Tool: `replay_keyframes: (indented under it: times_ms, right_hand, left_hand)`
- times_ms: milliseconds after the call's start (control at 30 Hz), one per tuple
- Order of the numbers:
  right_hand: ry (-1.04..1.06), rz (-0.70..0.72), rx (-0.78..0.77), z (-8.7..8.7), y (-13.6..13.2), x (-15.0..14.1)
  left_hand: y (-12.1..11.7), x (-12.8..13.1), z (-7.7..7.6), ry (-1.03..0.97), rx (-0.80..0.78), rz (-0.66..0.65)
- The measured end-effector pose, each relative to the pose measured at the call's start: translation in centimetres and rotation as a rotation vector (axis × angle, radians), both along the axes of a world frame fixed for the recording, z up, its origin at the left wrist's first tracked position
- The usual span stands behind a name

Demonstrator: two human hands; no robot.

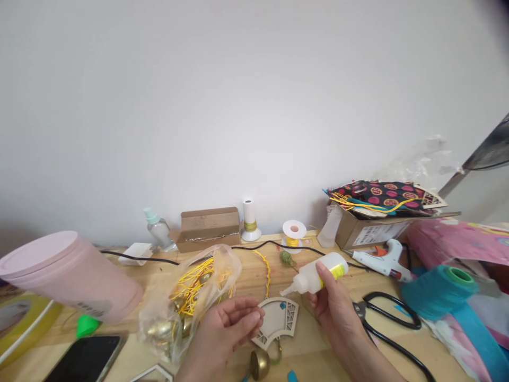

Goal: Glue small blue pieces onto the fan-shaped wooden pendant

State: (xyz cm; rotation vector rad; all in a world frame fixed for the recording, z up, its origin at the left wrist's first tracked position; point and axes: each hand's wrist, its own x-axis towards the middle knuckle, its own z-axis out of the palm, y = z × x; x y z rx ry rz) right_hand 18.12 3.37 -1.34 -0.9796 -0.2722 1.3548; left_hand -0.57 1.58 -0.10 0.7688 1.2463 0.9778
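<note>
My right hand grips a white squeeze glue bottle with a yellow label. The bottle is tilted, its narrow nozzle pointing down and left. Below the nozzle lies a fan-shaped wooden pendant with cut-out lattice sides, a small blue piece near its upper right, and a yellow cord running up from its top. Fingers pinched together, my left hand covers the pendant's left edge; what lies between the fingertips is hidden. A brass bell is just under the pendant.
Left of my hands, a clear plastic bag contains yellow cords and bells. Black-handled scissors, a glue gun and a teal thread cone are on the right. A pink tumbler and phone stand at left; a cable crosses behind.
</note>
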Motion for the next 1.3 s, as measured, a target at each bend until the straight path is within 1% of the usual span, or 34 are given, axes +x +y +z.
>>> replay_keyframes:
  times_ms: [67, 133, 333, 433, 600, 767, 833, 1033, 1200, 1300]
  right_hand:
    - [0.009, -0.005, -0.005, 0.1, 0.0, 0.1]
    - [0.008, -0.009, -0.011, 0.2, -0.1, 0.1]
    - [-0.028, 0.001, -0.021, 0.3, -0.1, 0.1]
    - [-0.043, 0.002, -0.017, 0.3, 0.0, 0.0]
    - [-0.069, -0.002, 0.002, 0.3, -0.1, 0.0]
    - [-0.08, 0.009, 0.012, 0.1, -0.2, 0.0]
    - [-0.077, 0.007, 0.009, 0.1, -0.2, -0.1]
    - [-0.06, 0.02, -0.013, 0.6, -0.2, 0.0]
    - [-0.059, 0.018, -0.033, 0.8, -0.2, 0.2]
    - [-0.071, 0.009, -0.022, 0.6, -0.1, 0.2]
  left_hand:
    - [-0.1, 0.2, 0.3, -0.065, -0.043, 0.033]
    - [-0.3, 0.5, 0.4, -0.098, -0.044, 0.043]
    - [-0.8, 1.6, 0.1, -0.051, 0.128, 0.027]
    - [-0.7, 1.6, 0.0, -0.024, 0.172, 0.019]
    - [-0.2, 0.9, -0.8, 0.015, 0.163, -0.034]
    - [0.3, 0.7, -1.7, 0.074, 0.151, -0.047]
    - [0.4, 0.7, -1.6, 0.109, 0.156, -0.057]
    - [1.1, 1.1, -0.4, 0.242, 0.204, -0.084]
    - [1.6, 1.7, -0.6, 0.421, 0.255, -0.19]
    - [1.5, 2.1, -0.6, 0.556, 0.317, -0.27]
